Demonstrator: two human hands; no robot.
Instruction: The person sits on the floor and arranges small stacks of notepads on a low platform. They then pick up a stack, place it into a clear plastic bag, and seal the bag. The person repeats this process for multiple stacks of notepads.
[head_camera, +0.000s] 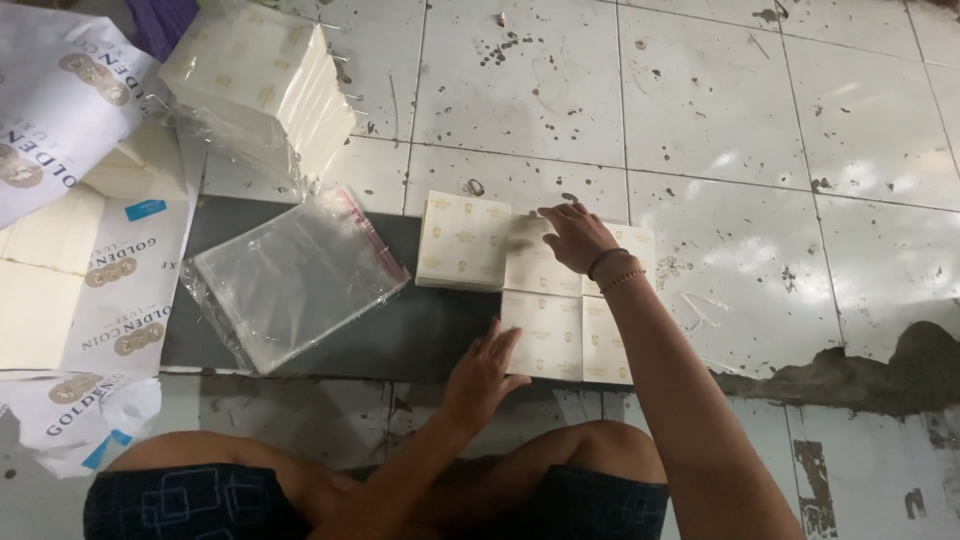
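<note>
Tiled floor (720, 90): four napkin stacks (463, 240) laid out, bags (290, 275) unfilled; left hand (485, 370) open flat, right hand (575, 235) open on a stack.

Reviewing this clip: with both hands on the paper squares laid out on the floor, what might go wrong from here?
1. The right hand reaches across the laid-out paper squares; its forearm may brush and shift them.
2. The squares overhang the dark mat onto stained floor tiles, so they may pick up dirt.
3. The left hand presses one square's edge, which might crease it.
</note>
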